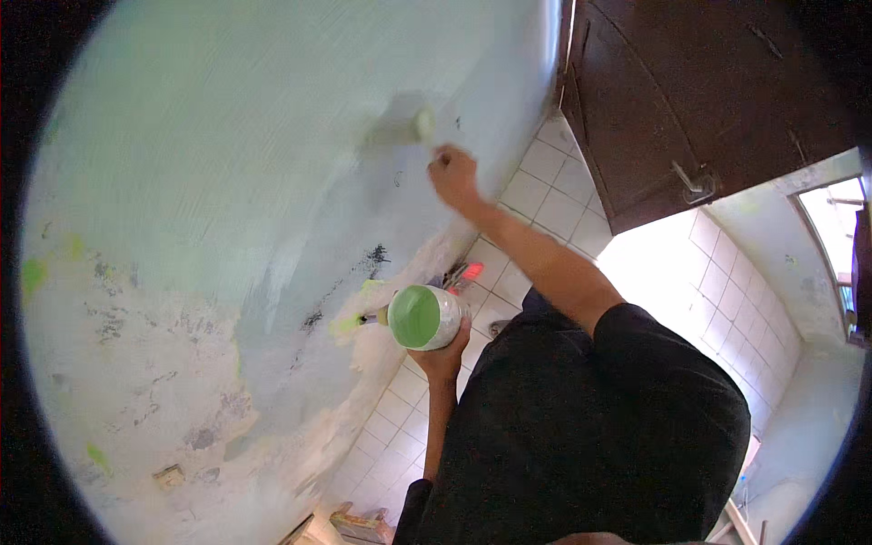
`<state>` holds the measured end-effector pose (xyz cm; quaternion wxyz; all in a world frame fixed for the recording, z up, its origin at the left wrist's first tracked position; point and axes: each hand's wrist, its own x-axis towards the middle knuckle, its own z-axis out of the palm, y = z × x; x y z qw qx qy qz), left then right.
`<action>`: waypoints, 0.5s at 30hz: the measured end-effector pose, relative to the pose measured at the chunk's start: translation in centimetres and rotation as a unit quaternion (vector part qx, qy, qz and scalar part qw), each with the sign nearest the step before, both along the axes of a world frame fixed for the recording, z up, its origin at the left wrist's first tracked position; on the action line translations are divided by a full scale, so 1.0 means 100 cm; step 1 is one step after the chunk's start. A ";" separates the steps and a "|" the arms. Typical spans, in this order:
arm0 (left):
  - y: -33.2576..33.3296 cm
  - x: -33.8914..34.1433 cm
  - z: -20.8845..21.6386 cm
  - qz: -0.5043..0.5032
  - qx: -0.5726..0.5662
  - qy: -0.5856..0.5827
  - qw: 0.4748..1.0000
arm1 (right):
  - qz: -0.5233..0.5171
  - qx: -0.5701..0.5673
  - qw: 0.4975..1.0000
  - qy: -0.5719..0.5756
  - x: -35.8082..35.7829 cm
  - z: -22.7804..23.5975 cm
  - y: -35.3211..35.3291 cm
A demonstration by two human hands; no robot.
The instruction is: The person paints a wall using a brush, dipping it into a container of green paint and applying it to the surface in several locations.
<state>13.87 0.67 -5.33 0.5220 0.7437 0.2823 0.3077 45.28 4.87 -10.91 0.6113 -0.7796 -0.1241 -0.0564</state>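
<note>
Left hand [440, 361] clasps paint tub [447, 329], side marks [455, 311] unreadable; right hand [453, 175] grips blurred brush [424, 125]

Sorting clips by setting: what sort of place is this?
Likely a room indoors, perhaps in a home, being painted. Signs: a patchy wall with pale green over bare areas, a brown door beside white floor tiles, and a tub of green paint in the left hand.

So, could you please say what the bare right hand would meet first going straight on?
The right hand would probably meet the pale green painted wall first, though depth is unclear.
</note>
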 end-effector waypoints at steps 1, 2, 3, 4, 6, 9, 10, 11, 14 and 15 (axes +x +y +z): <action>0.003 -0.008 -0.003 0.004 0.005 0.011 1.000 | 0.025 0.005 1.000 0.004 -0.041 -0.004 0.006; 0.004 -0.019 -0.003 0.021 0.012 0.021 0.999 | 0.124 -0.005 0.992 0.032 -0.079 -0.002 0.005; 0.006 -0.026 -0.001 0.024 0.012 0.022 0.999 | 0.213 -0.016 0.975 0.058 -0.104 0.000 -0.005; 0.007 -0.028 0.004 0.014 0.003 0.018 1.000 | 0.215 -0.015 0.975 0.057 -0.116 0.004 -0.016; 0.010 -0.015 0.004 -0.013 -0.010 0.005 1.000 | 0.193 0.012 0.979 0.066 -0.107 0.004 -0.051; 0.009 -0.022 0.009 -0.002 0.040 -0.023 0.999 | 0.047 -0.028 0.994 0.098 -0.024 0.012 -0.055; 0.011 -0.030 0.004 0.002 0.034 -0.019 0.999 | -0.023 -0.028 0.997 0.061 -0.007 0.026 -0.051; 0.011 -0.026 -0.001 -0.009 0.024 -0.019 0.999 | -0.030 -0.031 0.997 0.058 0.000 0.028 -0.053; 0.008 -0.018 0.008 -0.001 0.039 -0.007 0.999 | 0.026 0.028 0.996 0.083 -0.013 0.033 -0.012; 0.007 -0.018 0.007 0.000 0.038 -0.007 0.999 | 0.024 0.018 0.997 0.066 -0.044 0.020 0.002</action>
